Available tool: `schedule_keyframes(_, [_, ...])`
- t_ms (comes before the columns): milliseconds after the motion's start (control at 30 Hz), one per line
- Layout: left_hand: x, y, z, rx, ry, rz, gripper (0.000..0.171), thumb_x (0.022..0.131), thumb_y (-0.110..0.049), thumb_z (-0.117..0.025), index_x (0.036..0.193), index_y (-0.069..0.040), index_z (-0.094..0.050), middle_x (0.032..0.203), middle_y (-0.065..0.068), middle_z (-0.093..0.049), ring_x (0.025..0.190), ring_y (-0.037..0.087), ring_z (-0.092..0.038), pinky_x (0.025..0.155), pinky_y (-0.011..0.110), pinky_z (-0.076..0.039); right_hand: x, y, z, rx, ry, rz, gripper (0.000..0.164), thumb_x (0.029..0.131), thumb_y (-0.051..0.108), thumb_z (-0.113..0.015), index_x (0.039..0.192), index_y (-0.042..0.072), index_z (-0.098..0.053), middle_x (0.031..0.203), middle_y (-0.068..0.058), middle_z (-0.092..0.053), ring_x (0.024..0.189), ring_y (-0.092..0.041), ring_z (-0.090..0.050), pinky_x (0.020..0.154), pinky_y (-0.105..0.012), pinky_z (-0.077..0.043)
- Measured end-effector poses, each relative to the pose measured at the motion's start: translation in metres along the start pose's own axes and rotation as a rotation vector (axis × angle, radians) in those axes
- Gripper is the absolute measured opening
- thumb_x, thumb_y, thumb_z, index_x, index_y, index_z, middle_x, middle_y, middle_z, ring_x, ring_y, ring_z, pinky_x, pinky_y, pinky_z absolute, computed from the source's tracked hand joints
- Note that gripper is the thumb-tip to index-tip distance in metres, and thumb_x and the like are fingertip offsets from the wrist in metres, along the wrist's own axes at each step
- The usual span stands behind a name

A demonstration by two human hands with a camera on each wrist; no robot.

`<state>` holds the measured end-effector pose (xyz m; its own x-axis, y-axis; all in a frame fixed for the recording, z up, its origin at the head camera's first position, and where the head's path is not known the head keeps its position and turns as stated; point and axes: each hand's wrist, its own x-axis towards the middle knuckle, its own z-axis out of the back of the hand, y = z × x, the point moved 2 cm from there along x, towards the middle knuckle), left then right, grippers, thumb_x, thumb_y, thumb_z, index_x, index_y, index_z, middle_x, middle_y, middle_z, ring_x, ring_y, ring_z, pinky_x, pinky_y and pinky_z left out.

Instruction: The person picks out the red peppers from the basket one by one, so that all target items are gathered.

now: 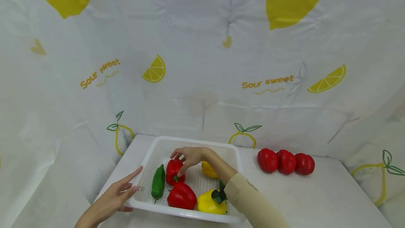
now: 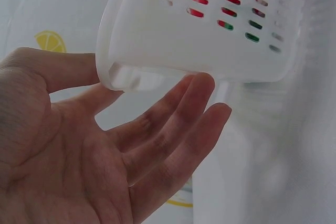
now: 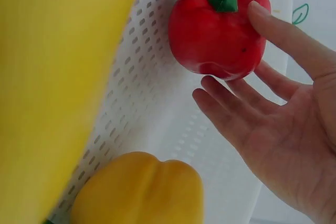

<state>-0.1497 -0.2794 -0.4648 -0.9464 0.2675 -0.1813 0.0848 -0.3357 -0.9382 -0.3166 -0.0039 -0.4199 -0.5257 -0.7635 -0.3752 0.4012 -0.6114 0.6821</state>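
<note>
A white basket [image 1: 180,214] with slotted walls holds several peppers. Inside it, my right hand [image 1: 191,156] spans a red bell pepper [image 1: 172,170], thumb by its green stem and fingers at its far end. The right wrist view shows the thumb tip on the red skin, with some fingertips partly behind the pepper. At the basket's left rim, my left hand [image 1: 110,194] has its fingers extended. In the left wrist view, fingertips [image 2: 202,82] reach the rim's underside. Another red bell pepper [image 1: 181,196] lies nearer me, beside a long green pepper [image 1: 158,182].
Two yellow bell peppers, one in front [image 1: 211,201] and one farther back [image 1: 209,170], lie in the basket's right half, partly covered by my right arm. Three red bell peppers [image 1: 286,162] stand in a row on the white table [image 1: 303,200]. A lemon-printed sheet [image 1: 196,80] hangs behind.
</note>
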Motion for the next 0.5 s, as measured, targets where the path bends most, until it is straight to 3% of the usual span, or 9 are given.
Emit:
schedule_keyframes(167, [0.001,-0.001,0.0,0.007,-0.008,0.006,0.073,0.113,-0.031,-0.057,0.175,-0.017,-0.022,0.155,0.041,-0.049,0.118,0.033,-0.068,0.08,0.053,-0.069,-0.006,0.0,0.01,0.022,-0.039,0.019,0.07,0.089,0.019,-0.086,0.152,0.014,-0.057,0.153,-0.014,-0.059,0.131,-0.029,-0.063,0.106,-0.041,-0.062])
schedule_keyframes(300, [0.001,-0.001,0.0,0.013,-0.008,0.008,0.073,0.113,-0.031,-0.058,0.175,-0.017,-0.022,0.154,0.041,-0.05,0.117,0.033,-0.069,0.08,0.052,-0.069,-0.016,0.004,0.022,0.097,-0.061,0.053,0.071,0.09,0.017,-0.084,0.155,0.011,-0.056,0.154,-0.016,-0.058,0.127,-0.029,-0.065,0.11,-0.051,-0.06])
schedule_keyframes(400, [0.001,-0.001,0.0,0.017,-0.008,0.007,0.073,0.113,-0.031,-0.057,0.175,-0.016,-0.022,0.153,0.04,-0.051,0.116,0.033,-0.069,0.079,0.052,-0.069,-0.025,0.007,0.031,0.146,-0.079,0.082,0.072,0.089,0.016,-0.084,0.155,0.012,-0.056,0.156,-0.016,-0.056,0.131,-0.033,-0.063,0.113,-0.057,-0.057])
schedule_keyframes(500, [0.001,-0.001,0.0,0.017,-0.007,0.004,0.073,0.113,-0.031,-0.057,0.175,-0.016,-0.022,0.152,0.04,-0.053,0.117,0.033,-0.068,0.079,0.052,-0.069,-0.035,0.01,0.039,0.154,-0.1,0.11,0.073,0.087,0.019,-0.085,0.155,0.016,-0.057,0.158,-0.013,-0.055,0.137,-0.033,-0.058,0.109,-0.053,-0.06])
